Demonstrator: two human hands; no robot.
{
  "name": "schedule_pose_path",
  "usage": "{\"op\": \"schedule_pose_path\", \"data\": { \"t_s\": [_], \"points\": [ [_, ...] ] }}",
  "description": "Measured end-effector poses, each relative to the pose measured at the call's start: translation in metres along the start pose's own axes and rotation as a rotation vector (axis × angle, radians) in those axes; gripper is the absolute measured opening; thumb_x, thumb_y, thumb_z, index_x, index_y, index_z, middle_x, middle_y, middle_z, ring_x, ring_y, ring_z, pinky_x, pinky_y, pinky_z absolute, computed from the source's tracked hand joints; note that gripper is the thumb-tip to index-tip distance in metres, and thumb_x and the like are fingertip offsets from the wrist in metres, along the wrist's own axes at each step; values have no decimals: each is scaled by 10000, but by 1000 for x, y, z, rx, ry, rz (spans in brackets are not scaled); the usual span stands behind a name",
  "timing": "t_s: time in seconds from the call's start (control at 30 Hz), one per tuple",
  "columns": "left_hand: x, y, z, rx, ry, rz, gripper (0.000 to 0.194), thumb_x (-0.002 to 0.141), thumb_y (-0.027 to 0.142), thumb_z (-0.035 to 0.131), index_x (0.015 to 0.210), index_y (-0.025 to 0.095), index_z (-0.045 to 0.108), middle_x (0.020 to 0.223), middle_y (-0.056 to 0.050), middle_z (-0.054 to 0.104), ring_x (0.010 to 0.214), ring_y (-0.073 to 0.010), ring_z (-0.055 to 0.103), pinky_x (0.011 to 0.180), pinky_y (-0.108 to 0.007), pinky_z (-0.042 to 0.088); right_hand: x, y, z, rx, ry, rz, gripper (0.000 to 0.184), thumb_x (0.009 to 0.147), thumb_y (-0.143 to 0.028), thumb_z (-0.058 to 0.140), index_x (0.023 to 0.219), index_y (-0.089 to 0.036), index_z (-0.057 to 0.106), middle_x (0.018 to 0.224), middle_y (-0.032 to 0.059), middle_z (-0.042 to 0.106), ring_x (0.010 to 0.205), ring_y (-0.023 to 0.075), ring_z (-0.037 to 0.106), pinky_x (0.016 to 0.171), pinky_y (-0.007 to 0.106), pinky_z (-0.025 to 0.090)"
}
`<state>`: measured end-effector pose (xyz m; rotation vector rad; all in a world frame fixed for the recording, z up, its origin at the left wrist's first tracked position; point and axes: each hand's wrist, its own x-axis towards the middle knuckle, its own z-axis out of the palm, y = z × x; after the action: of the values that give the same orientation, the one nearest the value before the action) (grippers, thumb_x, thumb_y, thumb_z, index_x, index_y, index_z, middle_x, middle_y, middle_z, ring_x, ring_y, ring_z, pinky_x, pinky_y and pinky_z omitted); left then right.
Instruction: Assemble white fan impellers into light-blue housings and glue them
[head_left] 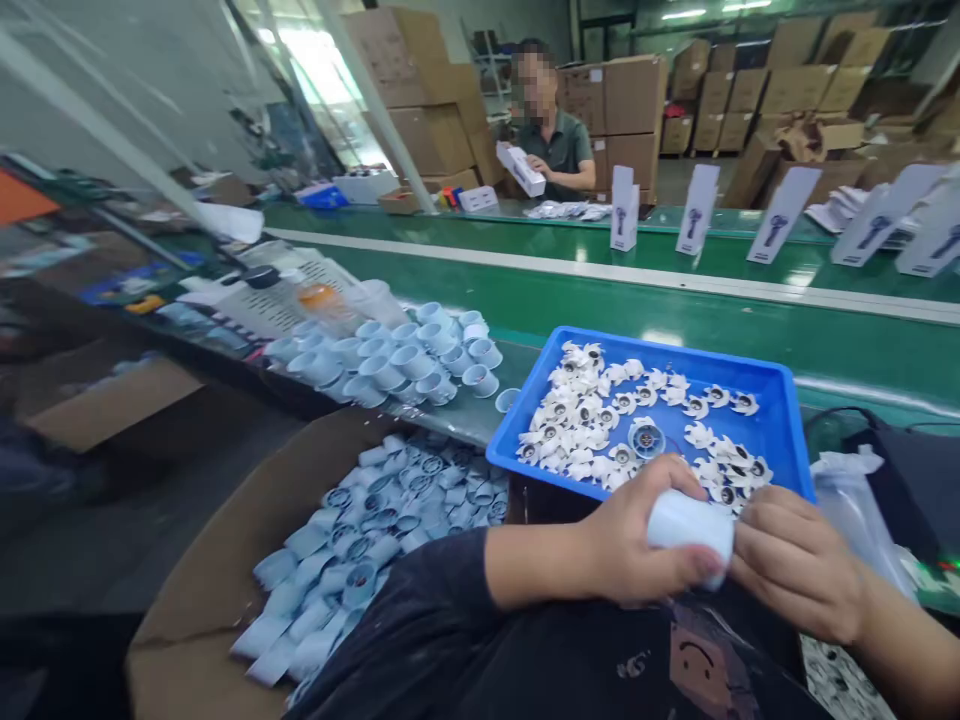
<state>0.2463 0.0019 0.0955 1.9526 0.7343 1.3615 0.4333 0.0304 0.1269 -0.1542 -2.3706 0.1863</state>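
Note:
My left hand [645, 535] and my right hand [799, 565] both grip a short white plastic cylinder [690, 528] above my lap, one at each end. Just beyond them, a blue plastic tray [660, 352] holds a heap of small white parts with dark round centres [600, 420]. A round part with a blue ring [646, 437] lies among them. To my left, an open cardboard box [196, 610] is full of pale blue-white cylinders [375, 540]. More of these cylinders [390, 360] stand and lie in a pile on the bench.
A green conveyor belt [600, 320] runs behind the tray. Beyond it, a co-worker [551, 130] handles a white box, and several upright white boxes [780, 215] stand on the far bench. Stacked cartons [634, 100] fill the back. A plastic bag [855, 510] lies at my right.

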Motion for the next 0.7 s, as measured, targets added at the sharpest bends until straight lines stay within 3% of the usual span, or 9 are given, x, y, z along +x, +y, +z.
{"op": "schedule_pose_path", "data": {
  "t_s": [0.13,0.2,0.33,0.4,0.47,0.53,0.6,0.67,0.7],
  "points": [
    [5,-6,4,163,16,164,605,630,652,734,959,259,414,906,-56,582,806,-217,615,699,-368,548,7,-4,-8,217,38,410,126,912,-286,573,927,-273,698,576,-20,584,509,127,557,434,243,438],
    [6,-5,4,166,-57,58,559,657,595,745,960,259,418,925,-59,594,826,-219,627,727,-376,554,6,-6,-12,184,-16,417,170,926,-296,545,970,-304,710,560,-19,581,506,135,565,425,255,440],
    [6,1,7,84,-66,-68,497,773,450,708,1071,236,372,972,-84,598,862,-200,635,746,-349,567,-1,-1,-18,52,-74,172,277,966,-272,457,924,-326,725,661,6,670,561,161,562,549,320,463],
    [9,1,6,174,-28,17,551,731,502,737,1044,231,375,979,-99,609,886,-220,640,747,-362,570,-3,3,-14,145,-42,310,256,944,-355,511,825,-297,730,613,7,640,527,151,545,507,299,446],
    [14,-1,0,282,-16,125,539,739,553,713,1028,231,392,987,-108,622,917,-234,645,758,-370,569,-4,8,-7,317,-5,580,219,872,-430,619,778,-271,737,567,-2,598,494,133,535,462,260,440],
    [18,-7,-11,294,-1,149,495,799,571,647,1063,232,399,1004,-102,625,933,-215,650,783,-359,567,-7,13,1,436,118,831,156,772,-422,735,803,-270,753,635,-1,623,551,125,569,504,231,471],
    [20,-13,-21,300,116,132,500,817,572,628,1109,240,395,1035,-94,629,970,-210,644,836,-377,553,-10,19,8,547,371,964,215,702,-439,787,871,-310,755,773,3,661,682,133,610,591,223,504],
    [19,-18,-24,402,240,168,484,785,539,676,1107,272,432,1066,-72,637,982,-220,635,863,-407,531,-13,21,15,787,611,1055,347,712,-573,722,975,-348,733,961,15,684,840,163,641,689,266,540],
    [19,-19,-23,480,231,230,430,778,500,689,1088,296,472,1069,-50,647,970,-222,634,859,-409,522,-13,21,19,943,660,1104,419,740,-646,646,1024,-347,718,1035,26,682,892,184,649,721,305,553]
  ]
}}
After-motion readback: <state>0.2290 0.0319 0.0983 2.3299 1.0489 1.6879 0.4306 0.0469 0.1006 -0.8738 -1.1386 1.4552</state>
